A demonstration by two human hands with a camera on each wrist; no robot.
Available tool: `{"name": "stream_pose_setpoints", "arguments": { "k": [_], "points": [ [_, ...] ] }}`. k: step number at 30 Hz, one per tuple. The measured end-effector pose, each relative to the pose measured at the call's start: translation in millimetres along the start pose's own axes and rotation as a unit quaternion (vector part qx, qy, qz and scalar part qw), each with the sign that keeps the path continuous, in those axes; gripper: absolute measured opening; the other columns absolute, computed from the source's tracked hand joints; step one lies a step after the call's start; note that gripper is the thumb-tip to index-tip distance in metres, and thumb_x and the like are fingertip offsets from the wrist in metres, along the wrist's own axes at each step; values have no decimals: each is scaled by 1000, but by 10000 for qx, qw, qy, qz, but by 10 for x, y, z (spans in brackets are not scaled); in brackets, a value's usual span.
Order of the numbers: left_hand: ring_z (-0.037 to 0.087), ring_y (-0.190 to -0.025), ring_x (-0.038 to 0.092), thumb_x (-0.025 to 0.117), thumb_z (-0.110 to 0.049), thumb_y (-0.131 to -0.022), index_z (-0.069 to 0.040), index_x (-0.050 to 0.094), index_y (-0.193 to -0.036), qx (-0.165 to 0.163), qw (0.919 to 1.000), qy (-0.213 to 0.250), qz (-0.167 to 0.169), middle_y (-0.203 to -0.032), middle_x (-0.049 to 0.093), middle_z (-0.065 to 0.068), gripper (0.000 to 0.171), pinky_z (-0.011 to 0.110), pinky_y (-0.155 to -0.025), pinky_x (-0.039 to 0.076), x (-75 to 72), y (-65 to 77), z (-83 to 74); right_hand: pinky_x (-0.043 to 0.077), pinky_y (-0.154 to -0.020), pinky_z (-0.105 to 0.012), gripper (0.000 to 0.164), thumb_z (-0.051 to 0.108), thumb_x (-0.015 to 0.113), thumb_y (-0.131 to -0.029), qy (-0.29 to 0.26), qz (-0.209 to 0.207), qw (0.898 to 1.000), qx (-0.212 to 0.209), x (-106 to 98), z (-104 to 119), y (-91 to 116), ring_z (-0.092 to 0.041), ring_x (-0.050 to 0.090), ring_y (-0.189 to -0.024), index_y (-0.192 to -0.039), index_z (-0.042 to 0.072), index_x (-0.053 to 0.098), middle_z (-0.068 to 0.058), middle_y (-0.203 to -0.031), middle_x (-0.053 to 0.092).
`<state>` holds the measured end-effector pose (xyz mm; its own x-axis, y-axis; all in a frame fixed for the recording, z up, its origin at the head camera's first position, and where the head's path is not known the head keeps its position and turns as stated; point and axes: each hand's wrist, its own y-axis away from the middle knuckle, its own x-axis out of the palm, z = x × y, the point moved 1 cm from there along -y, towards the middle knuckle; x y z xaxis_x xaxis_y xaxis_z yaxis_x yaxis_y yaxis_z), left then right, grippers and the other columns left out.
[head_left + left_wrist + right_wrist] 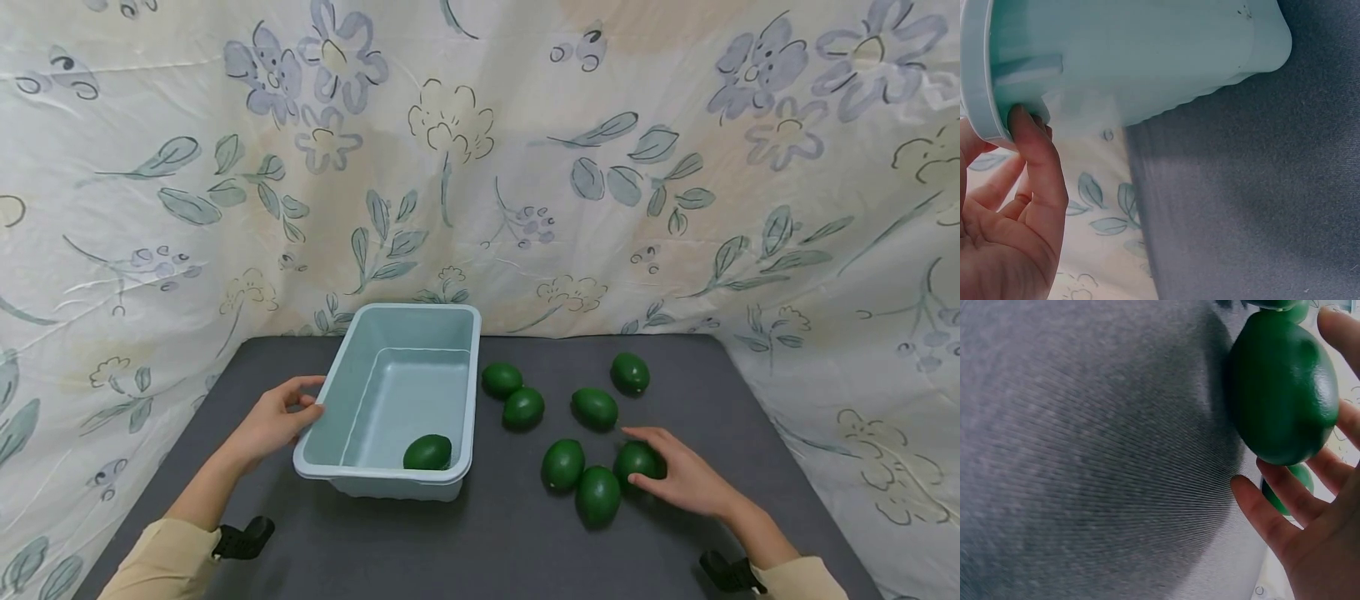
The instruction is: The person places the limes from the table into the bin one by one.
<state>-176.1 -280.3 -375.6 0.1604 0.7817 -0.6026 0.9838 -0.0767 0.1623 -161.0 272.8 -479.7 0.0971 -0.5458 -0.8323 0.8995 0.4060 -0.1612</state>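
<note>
A pale blue-green plastic basin [405, 400] stands left of the middle of the table, with one green lime [427, 452] inside near its front wall. My left hand [273, 421] pinches the basin's left rim; in the left wrist view, a curled digit [1038, 150] hooks under the lip. On the right, my right hand [682, 475] is spread around a glossy lime [636, 463] lying on the table. In the right wrist view, the fingers [1294, 494] are fairly straight beside that lime [1285, 387]; firm contact cannot be made out.
Two limes [562, 465] [597, 497] lie just left of the right hand. Others [595, 409] [629, 373] sit farther back, and a pair [502, 380] [523, 409] rests beside the basin's right wall. Flowered cloth [525, 167] hangs behind the dark grey table [510, 550].
</note>
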Motion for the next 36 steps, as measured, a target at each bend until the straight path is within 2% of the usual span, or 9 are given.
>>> {"name": "stream_pose_setpoints", "arguments": {
  "k": [6, 12, 25, 30, 36],
  "points": [
    [21, -78, 58, 55, -15, -92, -4, 33, -139, 3, 10000, 8, 2, -102, 54, 17, 53, 33, -61, 51, 0, -4, 6, 47, -75, -34, 59, 33, 72, -79, -15, -27, 10000, 65, 41, -25, 18, -19, 55, -99, -130, 13, 50, -5, -118, 52],
    [21, -78, 59, 54, -15, -92, -5, 33, -139, -3, 10000, 92, 22, -102, 53, 18, 53, 35, -62, 51, -3, -5, 9, 47, -71, -29, 54, 32, 72, -78, -93, -84, 9999, 37, 60, -40, 21, -13, 55, -93, -126, 13, 53, -1, -114, 53],
    [20, -79, 59, 55, -15, -92, -5, 33, -139, -30, 9999, 106, 31, -102, 53, 18, 53, 36, -63, 52, 5, -7, 10, 47, -70, -28, 55, 32, 73, -78, -185, -220, 9995, 148, 37, -66, 18, -11, 55, -91, -126, 13, 53, -2, -115, 53],
    [20, -79, 59, 55, -15, -92, -5, 33, -139, -13, 9999, 107, 23, -102, 53, 18, 53, 36, -63, 52, 4, -7, -1, 47, -67, -28, 56, 30, 73, -78, -147, -334, 9993, 65, -15, -31, -24, -11, 55, -89, -125, 11, 53, -4, -114, 53],
    [21, -78, 58, 55, -15, -92, -5, 33, -139, -4, 9999, 105, 14, -101, 53, 18, 54, 35, -62, 51, 4, -11, 7, 47, -72, -31, 57, 30, 73, -78, -77, -382, 9992, 31, -79, 4, -108, -15, 55, -95, -127, 13, 52, -3, -118, 52]
  ]
}}
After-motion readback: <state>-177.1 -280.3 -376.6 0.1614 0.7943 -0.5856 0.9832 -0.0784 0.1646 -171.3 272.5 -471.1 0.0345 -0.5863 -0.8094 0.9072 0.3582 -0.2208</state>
